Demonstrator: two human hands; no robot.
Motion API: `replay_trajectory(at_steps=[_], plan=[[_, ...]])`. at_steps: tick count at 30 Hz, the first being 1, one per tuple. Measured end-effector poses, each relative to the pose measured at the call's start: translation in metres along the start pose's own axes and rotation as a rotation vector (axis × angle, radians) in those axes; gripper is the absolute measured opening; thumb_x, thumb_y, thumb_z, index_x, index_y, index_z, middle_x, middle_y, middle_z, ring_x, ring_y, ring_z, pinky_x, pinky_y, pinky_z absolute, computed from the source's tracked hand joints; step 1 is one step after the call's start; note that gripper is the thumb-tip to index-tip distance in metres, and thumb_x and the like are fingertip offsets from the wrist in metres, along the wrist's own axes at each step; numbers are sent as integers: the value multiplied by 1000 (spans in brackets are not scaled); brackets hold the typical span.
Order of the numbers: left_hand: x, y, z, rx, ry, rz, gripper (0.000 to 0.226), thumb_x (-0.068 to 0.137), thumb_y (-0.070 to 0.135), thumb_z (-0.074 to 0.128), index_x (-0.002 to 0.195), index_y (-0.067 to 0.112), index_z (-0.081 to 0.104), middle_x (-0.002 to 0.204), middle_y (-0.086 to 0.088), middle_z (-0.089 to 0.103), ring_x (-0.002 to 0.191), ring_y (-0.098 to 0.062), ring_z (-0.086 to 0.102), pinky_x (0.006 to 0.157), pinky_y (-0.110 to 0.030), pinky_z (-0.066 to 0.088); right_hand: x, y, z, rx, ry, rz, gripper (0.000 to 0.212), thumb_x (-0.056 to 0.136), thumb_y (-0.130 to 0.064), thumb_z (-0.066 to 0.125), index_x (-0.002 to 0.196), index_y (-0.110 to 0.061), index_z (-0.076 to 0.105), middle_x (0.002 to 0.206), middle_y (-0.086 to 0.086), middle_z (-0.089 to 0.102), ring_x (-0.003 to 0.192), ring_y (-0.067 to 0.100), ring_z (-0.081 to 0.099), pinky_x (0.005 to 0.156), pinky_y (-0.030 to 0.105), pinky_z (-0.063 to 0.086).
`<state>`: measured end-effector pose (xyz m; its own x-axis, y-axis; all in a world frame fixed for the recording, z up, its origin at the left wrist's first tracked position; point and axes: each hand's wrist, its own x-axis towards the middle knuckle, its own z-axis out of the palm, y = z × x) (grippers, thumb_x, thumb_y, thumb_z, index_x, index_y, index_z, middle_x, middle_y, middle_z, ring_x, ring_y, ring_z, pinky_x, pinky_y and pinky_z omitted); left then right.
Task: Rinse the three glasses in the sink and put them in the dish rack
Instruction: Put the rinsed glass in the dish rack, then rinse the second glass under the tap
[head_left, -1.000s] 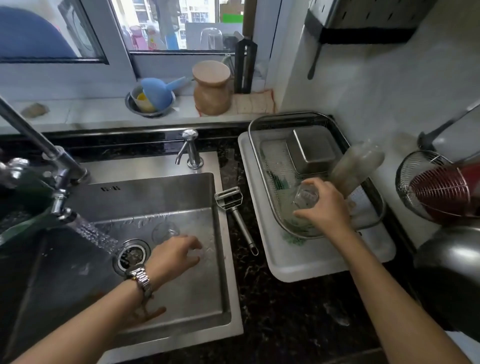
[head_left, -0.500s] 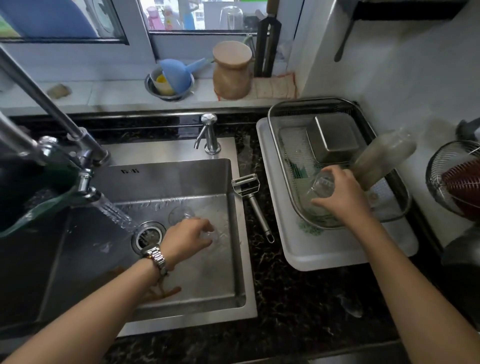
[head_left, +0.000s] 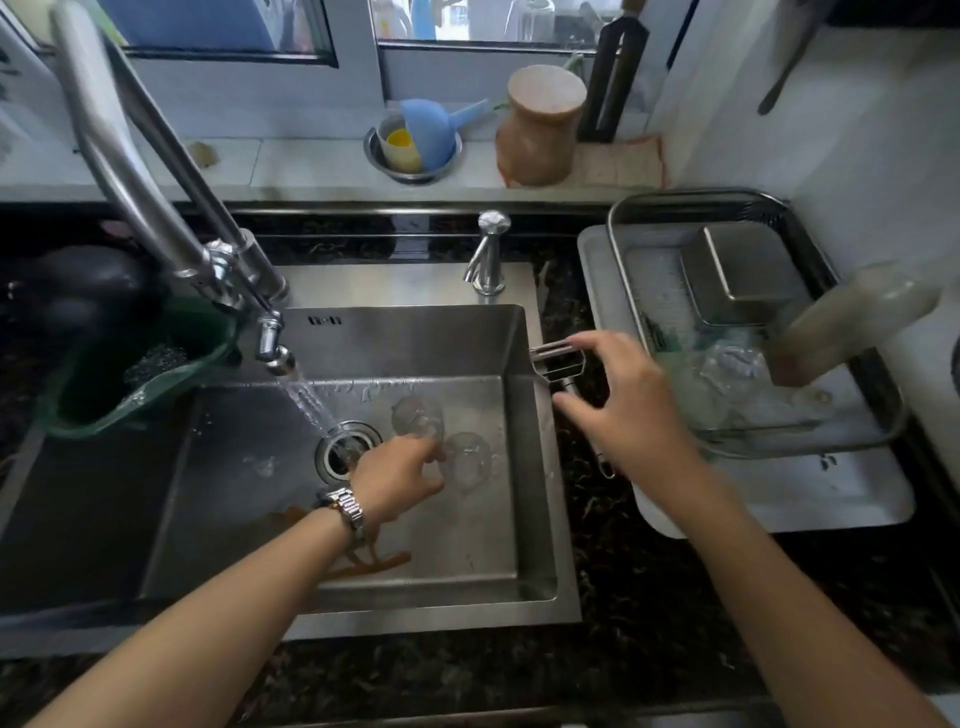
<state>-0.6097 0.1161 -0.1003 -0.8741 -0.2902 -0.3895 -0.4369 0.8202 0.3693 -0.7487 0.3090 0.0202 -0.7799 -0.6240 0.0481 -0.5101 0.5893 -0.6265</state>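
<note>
Two clear glasses stand on the floor of the steel sink (head_left: 530, 467), one further back (head_left: 418, 415) and one nearer (head_left: 470, 460). My left hand (head_left: 397, 475), with a metal watch on the wrist, is down in the sink and its fingers pinch the left rim of the nearer glass. A third clear glass (head_left: 730, 364) lies in the wire dish rack (head_left: 885, 384) on the right. My right hand (head_left: 623, 405) hovers over the counter between sink and rack, fingers spread, holding nothing.
The tap (head_left: 270, 343) runs water into the drain (head_left: 345, 447). A metal peeler (head_left: 563, 364) lies on the counter under my right hand. The rack sits on a white tray (head_left: 779, 501) and holds an upturned steel box (head_left: 737, 280) and a plastic bottle (head_left: 852, 317).
My right hand has let go of the glass in the rack and moved left toward the sink, empty. My left hand stays on the nearer glass in the sink.
</note>
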Motion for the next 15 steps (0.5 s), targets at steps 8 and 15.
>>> replay_trajectory(at_steps=[8,15], plan=[[21,-22,24,-51,-27,13,61,77,45,71,130,23,51,131,-3,57,118,-24,56,91,-39,50,-49,-9,119,151,-282,236,59,78,-15,76,130,-21,49,129,-3,51,121,11,49,103,21,39],[56,-31,39,-56,22,118,77,69,48,78,135,23,47,136,-2,49,127,-22,43,104,-35,36,-63,8,162,239,-277,496,66,78,-14,77,135,-20,45,132,-2,48,113,1,45,84,5,35]])
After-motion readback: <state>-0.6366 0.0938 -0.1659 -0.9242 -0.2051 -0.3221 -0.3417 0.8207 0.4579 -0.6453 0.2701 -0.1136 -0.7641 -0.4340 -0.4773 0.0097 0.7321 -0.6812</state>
